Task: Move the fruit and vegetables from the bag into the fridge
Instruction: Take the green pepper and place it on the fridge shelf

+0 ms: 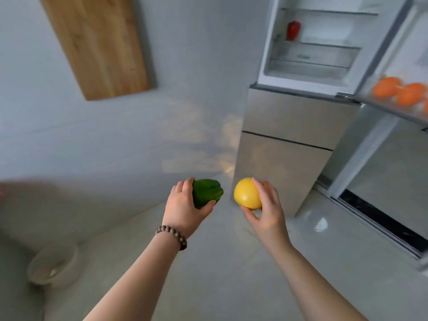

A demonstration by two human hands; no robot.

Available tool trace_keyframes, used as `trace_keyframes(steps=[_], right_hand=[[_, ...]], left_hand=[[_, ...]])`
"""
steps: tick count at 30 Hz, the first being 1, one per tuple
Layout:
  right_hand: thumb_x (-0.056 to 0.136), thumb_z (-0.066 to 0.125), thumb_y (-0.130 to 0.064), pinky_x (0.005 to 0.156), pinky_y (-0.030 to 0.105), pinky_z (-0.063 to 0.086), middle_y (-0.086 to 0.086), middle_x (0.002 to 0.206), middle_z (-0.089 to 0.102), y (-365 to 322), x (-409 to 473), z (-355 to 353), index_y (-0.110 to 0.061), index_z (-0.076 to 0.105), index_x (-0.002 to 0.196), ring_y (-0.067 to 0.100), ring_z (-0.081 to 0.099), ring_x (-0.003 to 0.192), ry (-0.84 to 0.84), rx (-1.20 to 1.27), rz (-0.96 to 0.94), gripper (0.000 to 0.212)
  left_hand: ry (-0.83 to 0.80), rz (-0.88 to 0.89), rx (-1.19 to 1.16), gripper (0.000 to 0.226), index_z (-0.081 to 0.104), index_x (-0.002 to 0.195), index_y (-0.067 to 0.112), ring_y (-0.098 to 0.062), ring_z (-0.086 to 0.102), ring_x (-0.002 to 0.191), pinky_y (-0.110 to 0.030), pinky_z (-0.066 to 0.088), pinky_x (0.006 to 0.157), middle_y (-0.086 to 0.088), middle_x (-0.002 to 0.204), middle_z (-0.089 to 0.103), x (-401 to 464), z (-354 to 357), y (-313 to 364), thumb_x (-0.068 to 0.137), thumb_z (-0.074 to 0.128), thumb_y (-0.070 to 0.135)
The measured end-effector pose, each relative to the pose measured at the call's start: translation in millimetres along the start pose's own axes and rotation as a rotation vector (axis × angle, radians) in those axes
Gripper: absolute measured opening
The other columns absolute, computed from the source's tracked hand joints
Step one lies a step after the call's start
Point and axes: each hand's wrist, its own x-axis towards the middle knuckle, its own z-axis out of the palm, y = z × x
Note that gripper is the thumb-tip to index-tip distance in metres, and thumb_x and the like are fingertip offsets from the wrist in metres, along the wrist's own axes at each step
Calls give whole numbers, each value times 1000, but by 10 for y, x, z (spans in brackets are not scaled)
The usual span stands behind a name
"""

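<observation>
My left hand (183, 205) grips a green pepper (207, 192), right hand (266, 205) a yellow fruit (246, 193); fridge (312, 66) open w/ red pepper (293, 30) inside, oranges (398, 90) in door.

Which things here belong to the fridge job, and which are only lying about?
Job: green pepper in left hand; yellow fruit in right hand; fridge; red pepper; oranges.
Lying about: wooden board; white bowl.

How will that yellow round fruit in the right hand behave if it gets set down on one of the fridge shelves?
The yellow fruit looks nearly spherical, so it would probably roll on a flat shelf unless rested against something. Its skin looks smooth and slightly glossy, so it may be a little slippery; the right hand holds it by fingertips and thumb only. It looks firm, not fragile.
</observation>
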Motion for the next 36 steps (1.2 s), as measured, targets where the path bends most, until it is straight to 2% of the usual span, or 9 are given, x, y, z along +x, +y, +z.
trace_keyframes(steps=[6,9,12,15,20,24,27,30,36], right_hand=[[72,75,-9,98,34,44,2,137,38,241,540,-331,-25,43,133,15,39,127,171,-4,43,70],[73,77,-28,93,34,47,-3,136,38,337,869,-378,-26,42,132,12,42,124,252,37,76,68],[77,65,-49,89,34,49,-5,129,44,470,1262,-366,-27,45,127,8,46,117,388,37,126,58],[79,57,-54,82,31,51,-8,122,48,606,1737,-322,-31,48,120,9,50,111,520,20,164,48],[80,55,-51,81,40,51,-5,116,51,706,2560,-237,-32,49,115,15,53,105,693,-10,189,40],[74,61,-52,85,45,51,-4,121,48,754,3057,-256,-29,44,121,14,52,108,790,-45,262,55],[73,67,-49,90,40,50,-5,127,45,786,3281,-375,-33,39,128,15,50,112,810,-85,324,64],[78,71,-36,91,40,49,-6,123,46,848,3425,-552,-29,44,127,13,50,107,830,-153,408,56],[79,71,-29,79,28,45,-10,111,49,954,3650,-1010,-31,44,117,10,52,98,869,-161,454,47]], left_hand=[[-72,168,-92,78,37,137,14,-18,42,122,-33,42,101,-2,130,48,760,413,526,74,70,46],[-88,266,-133,77,38,136,13,-18,42,122,-31,42,100,-3,130,48,1216,582,747,74,71,45],[-97,343,-176,77,38,136,12,-19,44,121,-31,42,99,-3,129,49,1747,729,901,74,71,45],[-102,437,-207,76,41,134,11,-20,45,118,-32,44,97,-3,126,50,2348,851,991,73,72,44],[-135,585,-232,76,42,132,11,-20,48,112,-31,45,95,-4,121,51,3363,933,1115,72,72,47],[-178,686,-239,74,41,132,17,-17,48,109,-33,47,93,0,118,50,4037,986,1277,73,69,51],[-226,738,-295,75,40,134,18,-17,45,116,-30,44,97,1,122,49,4418,1080,1464,73,69,50],[-267,795,-337,76,39,135,17,-17,42,119,-31,42,100,0,125,49,4685,1230,1677,73,69,50],[-374,831,-499,78,35,138,19,-16,42,121,-26,40,97,0,128,46,5005,1636,2221,73,71,46]])
